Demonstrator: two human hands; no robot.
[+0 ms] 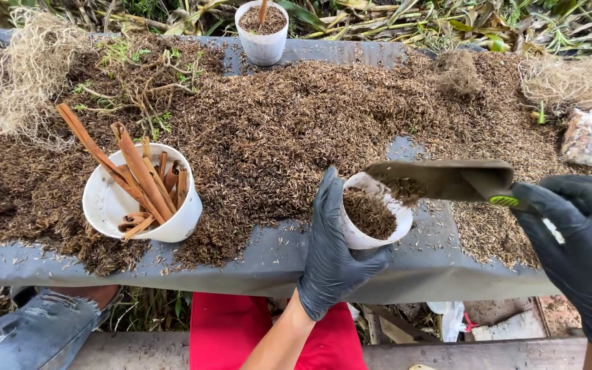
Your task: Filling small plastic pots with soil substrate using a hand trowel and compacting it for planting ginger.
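Note:
My left hand (329, 253), in a dark glove, grips a small white plastic cup (373, 216) partly filled with brown husk mix and tilts it toward me at the table's front edge. In a matching dark glove, my right hand (580, 243) holds a garden trowel (447, 179) by its green-marked handle. The trowel blade lies flat over the cup's rim with some husk on it.
A grey table (268, 264) carries a wide heap of brown husk (275, 130). A white bowl (107, 205) of brown bark sticks stands at the left, a filled white cup (262, 31) at the back, a small plastic bag (582, 136) at the right. Dry roots lie at both ends.

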